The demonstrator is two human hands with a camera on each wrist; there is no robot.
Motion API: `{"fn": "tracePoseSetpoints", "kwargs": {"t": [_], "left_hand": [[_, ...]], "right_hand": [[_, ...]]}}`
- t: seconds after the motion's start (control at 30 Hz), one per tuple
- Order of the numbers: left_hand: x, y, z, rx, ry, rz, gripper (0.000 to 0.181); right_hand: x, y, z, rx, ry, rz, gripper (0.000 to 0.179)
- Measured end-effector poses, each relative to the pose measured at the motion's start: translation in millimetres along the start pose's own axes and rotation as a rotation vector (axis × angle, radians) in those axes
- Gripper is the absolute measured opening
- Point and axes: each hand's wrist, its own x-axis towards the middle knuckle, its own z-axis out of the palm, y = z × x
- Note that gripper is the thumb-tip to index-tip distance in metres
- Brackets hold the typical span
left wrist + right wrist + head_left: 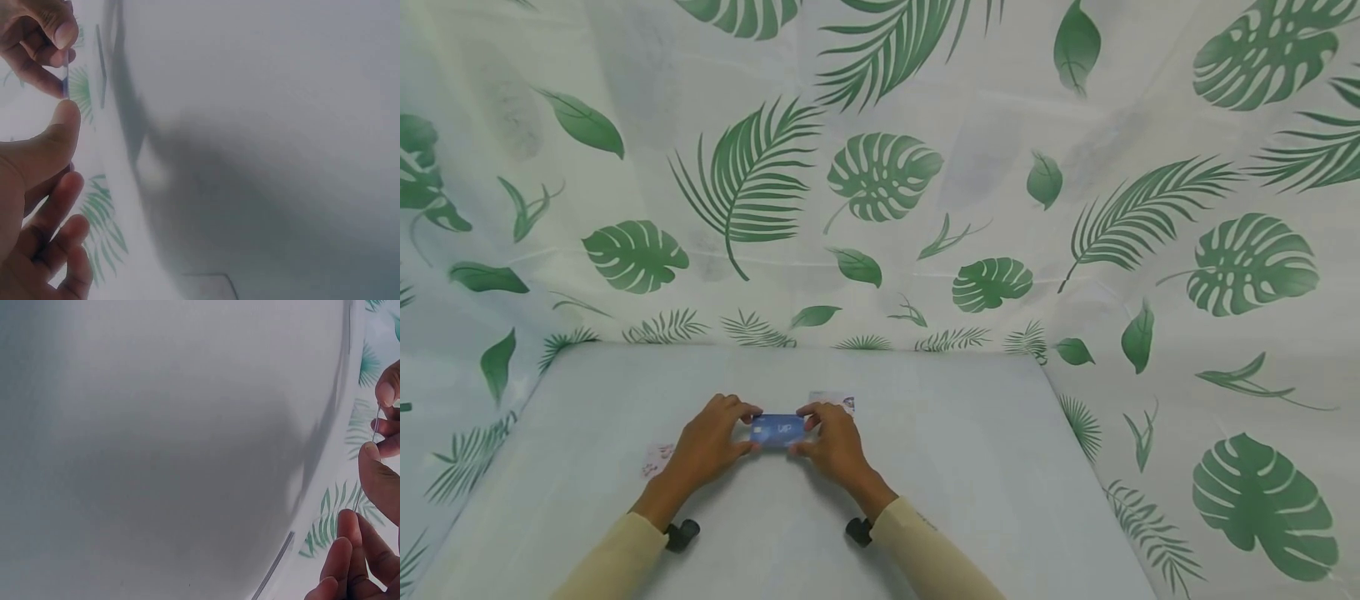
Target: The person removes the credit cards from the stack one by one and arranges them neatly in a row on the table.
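A blue bank card (778, 432) with a chip and pale lettering is held up between both hands above the white table. My left hand (711, 440) pinches its left end between thumb and fingers. At the opposite end, my right hand (838, 443) pinches it the same way. Both wrist views catch the card almost edge-on, as a thin line between the fingertips. Behind the right hand lies a pale printed card (847, 403), partly covered. Another pale card with pinkish marks (657, 460) lies beside the left wrist, also partly covered.
The white table (985, 467) reaches back to a hanging sheet (910, 242) printed with green leaves, which also closes off both sides. A black wrist camera (682, 535) sits on the left wrist and another black camera (859, 532) on the right.
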Motion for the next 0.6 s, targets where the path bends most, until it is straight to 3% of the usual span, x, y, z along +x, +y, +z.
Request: {"fn": "tracePoseSetpoints", "kwargs": {"t": [0.6], "left_hand": [[-23.1,-16.7,-7.9,-0.003,-0.001,-0.013,0.053]], "right_hand": [[-6.4,-16.2,21.7,-0.034,-0.029,-0.042,0.054]]}}
